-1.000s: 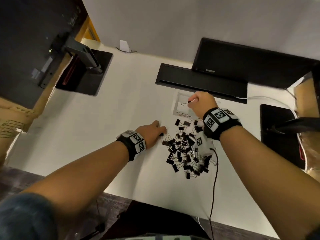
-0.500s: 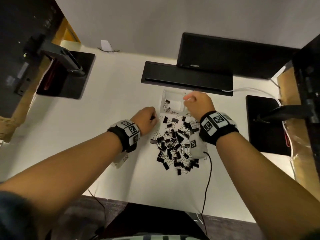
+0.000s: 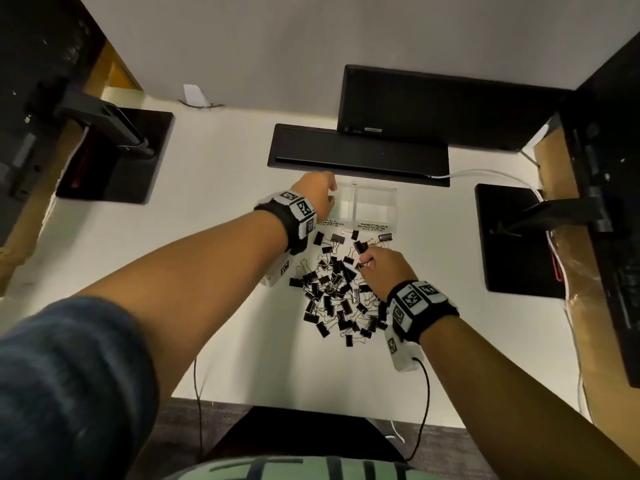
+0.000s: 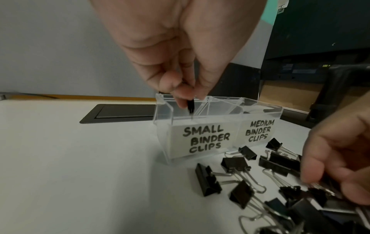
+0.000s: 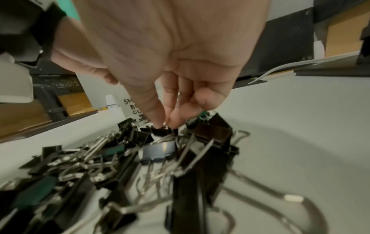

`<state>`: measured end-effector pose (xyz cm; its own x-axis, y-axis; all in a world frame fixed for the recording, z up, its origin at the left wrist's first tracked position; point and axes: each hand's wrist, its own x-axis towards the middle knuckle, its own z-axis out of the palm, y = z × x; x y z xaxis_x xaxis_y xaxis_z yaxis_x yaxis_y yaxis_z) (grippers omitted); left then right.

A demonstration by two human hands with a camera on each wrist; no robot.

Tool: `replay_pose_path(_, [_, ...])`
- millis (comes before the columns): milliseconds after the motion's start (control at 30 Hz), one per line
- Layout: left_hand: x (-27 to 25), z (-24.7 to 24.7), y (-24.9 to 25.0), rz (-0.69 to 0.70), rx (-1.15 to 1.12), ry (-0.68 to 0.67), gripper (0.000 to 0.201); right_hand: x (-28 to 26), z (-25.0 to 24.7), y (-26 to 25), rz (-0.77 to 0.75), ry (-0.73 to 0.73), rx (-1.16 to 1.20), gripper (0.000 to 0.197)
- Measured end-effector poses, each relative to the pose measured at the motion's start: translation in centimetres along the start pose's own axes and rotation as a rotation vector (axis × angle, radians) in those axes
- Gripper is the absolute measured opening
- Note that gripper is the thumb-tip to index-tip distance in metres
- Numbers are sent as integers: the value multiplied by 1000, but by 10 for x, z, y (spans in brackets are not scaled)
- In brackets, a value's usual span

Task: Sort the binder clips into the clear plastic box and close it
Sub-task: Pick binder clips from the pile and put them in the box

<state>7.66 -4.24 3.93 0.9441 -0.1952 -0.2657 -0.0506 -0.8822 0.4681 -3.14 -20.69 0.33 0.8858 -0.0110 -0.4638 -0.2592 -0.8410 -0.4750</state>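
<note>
A clear plastic box with two compartments stands open behind a heap of black binder clips. Its front labels read "small binder clips" and "medium binder clips". My left hand pinches a small black clip just inside the top of the small compartment; in the head view the left hand is at the box's left end. My right hand is down on the far side of the heap, thumb and forefinger pinching the wire handle of a small clip.
A black recessed panel and a monitor lie behind the box. Black stand bases sit at left and right. A white cable runs at the back right. A thin black cable trails from my right wrist over the desk's front edge.
My left hand has left the heap with a small clip and gone up to the box. My right hand has come back from the box to the heap and pinched a clip.
</note>
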Motion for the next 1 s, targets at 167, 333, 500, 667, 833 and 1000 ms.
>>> replay_pose_path(167, [-9, 6, -5, 70, -70, 78, 31, 3, -3, -5, -88, 23, -41, 25])
replay_pose_path(333, [-33, 9, -11, 96, -141, 125, 20, 12, 7, -21, -227, -67, -197, 39])
replay_pose_path(500, [-64, 30, -22, 72, -69, -44, 11, 18, 16, -19, -224, -25, -324, 32])
replay_pose_path(667, [-77, 47, -33, -11, 4, -158, 13, 15, 14, -19, -215, -3, -295, 22])
replay_pose_path(833, [-86, 52, -40, -29, -9, -160, 19, 10, 3, -14, -74, 101, 164, 10])
replay_pose_path(1000, [-96, 53, -46, -31, -36, -184, 21, 8, -16, -14, 67, 11, 579, 21])
